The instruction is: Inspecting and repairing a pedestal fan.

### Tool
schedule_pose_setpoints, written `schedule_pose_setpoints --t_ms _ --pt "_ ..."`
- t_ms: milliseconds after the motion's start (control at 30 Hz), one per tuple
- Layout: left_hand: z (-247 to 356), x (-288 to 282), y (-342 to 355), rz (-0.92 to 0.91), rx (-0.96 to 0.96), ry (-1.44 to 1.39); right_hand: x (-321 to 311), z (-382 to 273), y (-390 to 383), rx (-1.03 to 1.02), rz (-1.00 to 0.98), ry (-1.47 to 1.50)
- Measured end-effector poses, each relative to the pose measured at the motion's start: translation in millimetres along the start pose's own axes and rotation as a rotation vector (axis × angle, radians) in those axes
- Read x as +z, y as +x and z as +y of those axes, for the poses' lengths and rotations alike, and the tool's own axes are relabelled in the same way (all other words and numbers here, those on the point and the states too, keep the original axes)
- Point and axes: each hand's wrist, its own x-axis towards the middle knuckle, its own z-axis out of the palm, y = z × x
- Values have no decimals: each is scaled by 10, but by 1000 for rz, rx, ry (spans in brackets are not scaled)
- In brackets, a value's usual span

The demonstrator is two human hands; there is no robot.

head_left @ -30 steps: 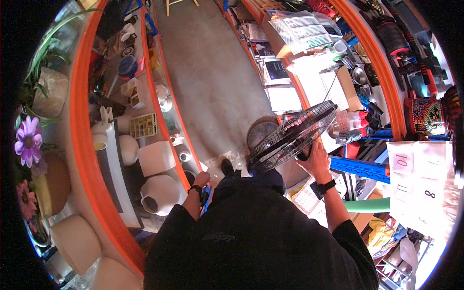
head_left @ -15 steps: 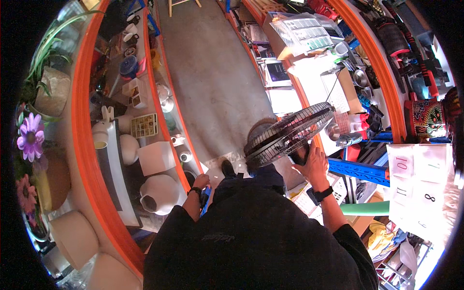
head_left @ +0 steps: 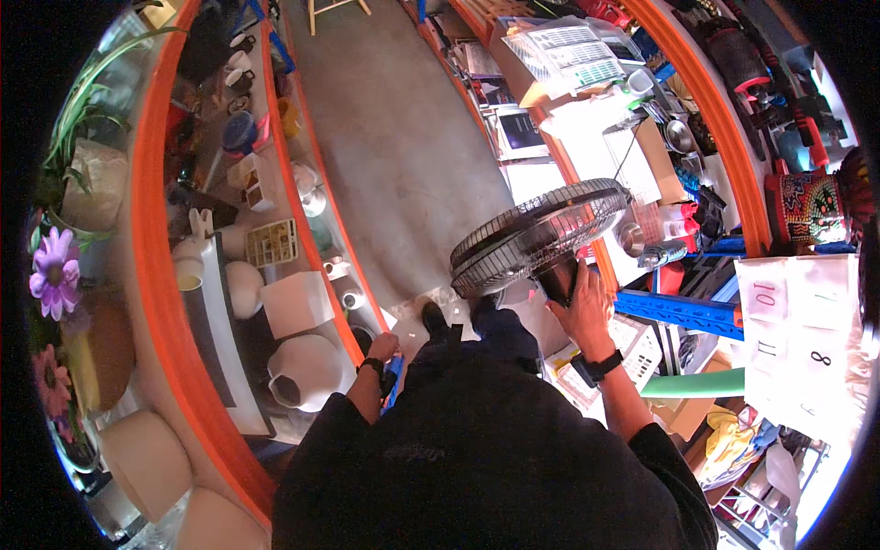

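Note:
My right hand [head_left: 588, 313] is at the dark housing behind a black fan [head_left: 541, 234]. Its fingers lie along one side of the housing and the thumb along the other. The fan's round wire grille is tilted, and its back faces me. At the left shelf's edge, my left hand [head_left: 383, 347] is curled into a fist; anything inside it is hidden. A blue shelf part [head_left: 392, 380] shows just below that fist. Each wrist carries a dark band or watch.
On the left, an orange-edged shelf [head_left: 154, 229] holds white vases [head_left: 307, 371], cups and a compartment tray [head_left: 272, 243]. The right shelf carries papers, a clear box [head_left: 564, 55] and metal bowls [head_left: 678, 136]. A blue beam [head_left: 678, 313] crosses at right, above a green tube [head_left: 694, 384].
The fan has tilted and shifted slightly left, showing more of its back grille. My right hand has moved a little left and closed in on the housing. My left hand has stayed put.

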Motion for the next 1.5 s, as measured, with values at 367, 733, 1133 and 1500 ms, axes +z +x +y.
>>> schedule_pose_setpoints --t_ms 367,733,1133,1500 --pt "485 -235 -181 16 -34 225 102 -34 252 -38 -37 25" --pt "113 -71 -90 28 342 781 -357 336 579 -249 -186 35" --pt "-175 -14 -66 -61 108 515 33 218 301 -23 -72 -176" --pt "382 -89 -167 -68 168 471 84 875 279 -70 58 34"
